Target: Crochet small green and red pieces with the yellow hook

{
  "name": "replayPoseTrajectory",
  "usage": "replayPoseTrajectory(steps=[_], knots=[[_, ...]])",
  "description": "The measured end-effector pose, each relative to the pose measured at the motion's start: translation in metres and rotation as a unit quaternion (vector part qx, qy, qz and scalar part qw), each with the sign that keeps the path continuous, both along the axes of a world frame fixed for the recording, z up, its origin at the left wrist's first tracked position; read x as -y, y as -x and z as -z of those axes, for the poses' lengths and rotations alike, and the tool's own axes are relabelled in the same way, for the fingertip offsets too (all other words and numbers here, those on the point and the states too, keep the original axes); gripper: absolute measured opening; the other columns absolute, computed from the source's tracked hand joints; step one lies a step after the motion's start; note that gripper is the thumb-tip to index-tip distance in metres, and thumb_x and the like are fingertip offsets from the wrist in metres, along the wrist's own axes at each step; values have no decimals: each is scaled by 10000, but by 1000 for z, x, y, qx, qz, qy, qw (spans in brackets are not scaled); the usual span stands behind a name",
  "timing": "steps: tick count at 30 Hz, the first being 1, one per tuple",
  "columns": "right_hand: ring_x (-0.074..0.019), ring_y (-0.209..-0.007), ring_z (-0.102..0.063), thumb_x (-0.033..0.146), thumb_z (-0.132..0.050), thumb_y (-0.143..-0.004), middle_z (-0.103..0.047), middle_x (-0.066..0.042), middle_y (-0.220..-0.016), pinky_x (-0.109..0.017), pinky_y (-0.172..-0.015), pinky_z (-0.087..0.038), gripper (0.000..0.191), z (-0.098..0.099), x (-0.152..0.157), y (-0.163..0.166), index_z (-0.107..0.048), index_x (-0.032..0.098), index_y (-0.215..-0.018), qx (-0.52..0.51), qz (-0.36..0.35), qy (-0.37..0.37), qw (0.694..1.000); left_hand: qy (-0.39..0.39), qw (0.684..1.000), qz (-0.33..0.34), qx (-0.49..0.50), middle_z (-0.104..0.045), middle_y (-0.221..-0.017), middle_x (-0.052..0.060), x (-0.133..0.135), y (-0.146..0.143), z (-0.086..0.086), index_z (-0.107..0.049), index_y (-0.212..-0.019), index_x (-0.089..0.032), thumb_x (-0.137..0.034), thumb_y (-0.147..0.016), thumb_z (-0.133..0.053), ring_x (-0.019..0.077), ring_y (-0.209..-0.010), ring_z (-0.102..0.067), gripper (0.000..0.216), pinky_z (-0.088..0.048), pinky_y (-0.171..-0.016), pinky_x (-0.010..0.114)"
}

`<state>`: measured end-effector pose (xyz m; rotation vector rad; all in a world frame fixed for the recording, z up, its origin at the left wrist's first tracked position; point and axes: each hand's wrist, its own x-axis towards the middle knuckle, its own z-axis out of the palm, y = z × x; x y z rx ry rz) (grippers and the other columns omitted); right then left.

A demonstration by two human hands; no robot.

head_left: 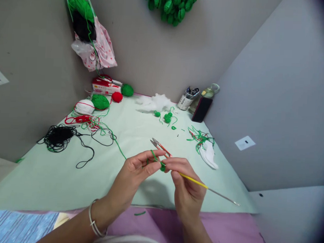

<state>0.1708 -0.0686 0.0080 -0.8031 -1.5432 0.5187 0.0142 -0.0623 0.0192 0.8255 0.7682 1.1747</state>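
**Head cam: stitch in hand on a small green crochet piece**

Left hand (135, 170) pinches the small green crocheted piece (163, 167) between thumb and fingers. Its forefinger carries a loop of the green yarn strand (116, 143).

Right hand (185, 182) pinches the thin yellow-handled metal crochet hook (202, 185) near its working end, pencil-style. The hook tip is hidden at the piece and the shaft sticks out to the right.

The piece hangs in the air between both hands, above the near part of the pale green table cover (56, 178) and not touching it. The red-handled thread snips (161, 147) lie just beyond the fingers.

My read: mid-stitch, and the piece is tiny, so early in the build. A further stitch calls for even tension over the forefinger and a firm pinch so the piece doesn't rotate. It also needs slack in the strand, which runs off left. I can't tell which ball feeds it.

Containers:
- The white cylindrical pot (184, 101) at the back holds black-handled scissors (193, 90) and other upright tools, too small to name.
- The clear lidded bottle (209, 91) stands just beside the pot. Its contents are unclear.
- The pink-dotted plastic bag (103, 48) hangs on the wall, with bright green yarn (81, 5) and black yarn (82, 26) bulging from its top.
- The white-and-red cardboard box (104, 87) sits at the back left. Its inside is not visible.
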Motion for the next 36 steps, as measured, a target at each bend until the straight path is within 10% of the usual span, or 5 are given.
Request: replayPoseTrajectory(steps=[6,25,32,36], knots=[[-224,-1011,-736,78,-662,-961,-740,-89,-1191,-349,-784,-637,470,23,5,-2,-721,345,-1344,174,108,-146,968,59,996,9,61,-671,-752,-25,-1,-6,1,-825,-1176,-244,-326,-762,-922,119,-736,-587,434,-464,-790,258],[-148,-661,-648,270,-613,-1028,-688,-19,-829,-308,-615,-556,182,-4,0,-3,-795,268,-1011,-139,-56,99,984,3,999,-34,-17,-697,-801,-30,-4,2,1,-846,-1116,-321,-303,-796,-894,134,-832,-593,324,-433,-860,260],[-211,-942,-714,84,-620,-981,-719,-82,-1094,-348,-759,-614,421,18,2,1,-744,324,-1304,167,125,-156,966,48,997,13,54,-643,-778,-34,2,-6,1,-762,-1306,-272,-305,-806,-899,93,-729,-543,520,-452,-764,208],[-203,-910,-700,68,-598,-983,-728,-75,-1044,-350,-750,-590,364,16,2,-5,-763,280,-1228,88,89,-104,987,130,974,83,164,-480,-682,-77,-4,-1,1,-817,-1190,-165,-232,-808,-889,12,-514,-224,394,-348,-558,153]])
